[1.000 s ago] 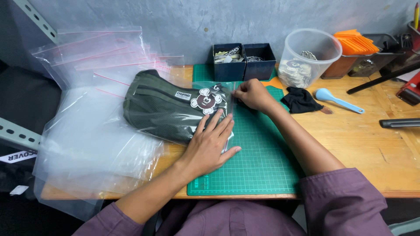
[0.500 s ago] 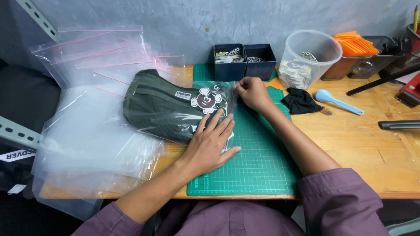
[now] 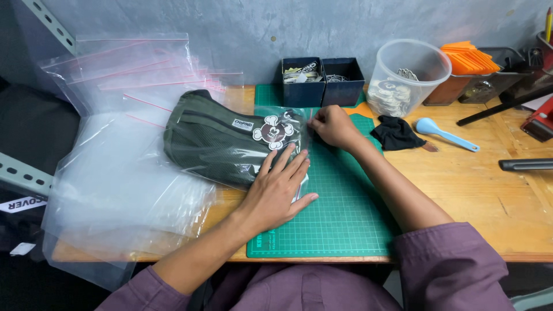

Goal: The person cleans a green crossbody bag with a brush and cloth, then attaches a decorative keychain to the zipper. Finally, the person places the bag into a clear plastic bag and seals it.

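The left hand [image 3: 278,193] lies flat, fingers spread and released, pressing on the clear zip bag [image 3: 288,144] that holds a dark green pouch [image 3: 222,141] with a round skull sticker [image 3: 274,131]. The bagged pouch sits under and just beyond that palm, half on the green cutting mat [image 3: 340,213] on the counter [image 3: 489,201]. The right hand [image 3: 333,125] pinches the bag's edge just beside the sticker; its grip seems clenched on the seal, though the fingertips are partly hidden. A stack of empty zip bags [image 3: 127,161] lies left of the left hand.
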